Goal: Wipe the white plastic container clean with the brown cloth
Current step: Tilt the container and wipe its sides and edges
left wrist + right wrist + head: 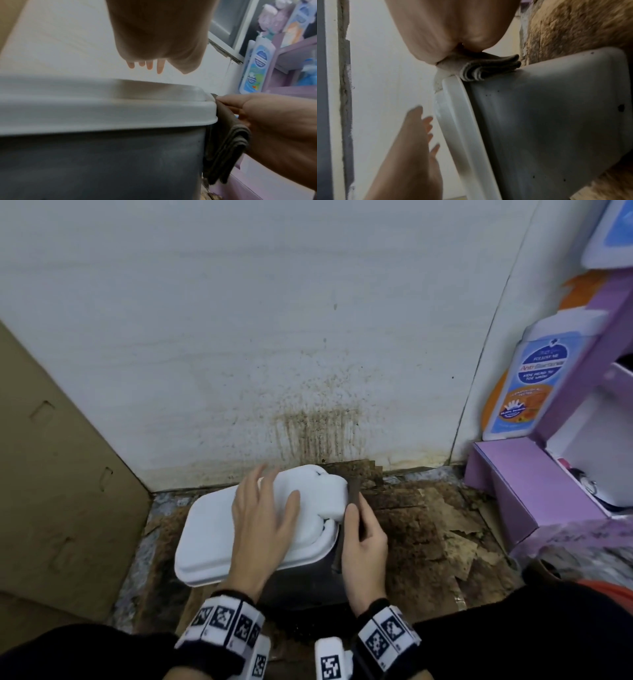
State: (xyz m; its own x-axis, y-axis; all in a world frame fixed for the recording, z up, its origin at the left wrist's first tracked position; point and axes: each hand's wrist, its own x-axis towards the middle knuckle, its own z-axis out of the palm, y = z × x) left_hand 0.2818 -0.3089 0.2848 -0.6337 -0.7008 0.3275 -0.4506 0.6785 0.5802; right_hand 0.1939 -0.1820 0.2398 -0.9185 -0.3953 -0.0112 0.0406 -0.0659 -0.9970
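The white plastic container (pixel 205 535) stands on the floor by the wall; it has a white lid (pixel 102 111) and a grey body (pixel 539 115). My left hand (pixel 263 518) spreads flat over the lid's right half with straight fingers; in the right wrist view the left hand (pixel 412 148) hovers just off the lid. My right hand (pixel 363 539) holds the folded brown cloth (pixel 354 494) and presses it against the container's right side under the lid rim. The cloth (pixel 226 146) shows several folded layers (pixel 488 67) between the right hand (pixel 274 128) and the grey wall.
A stained white wall (pixel 308 354) rises right behind the container. Brown cardboard (pixel 51 474) leans at the left. At the right, a purple shelf unit (pixel 534 484) carries a blue-and-orange bottle (pixel 534 378). Dirty torn cardboard (pixel 428 535) covers the floor.
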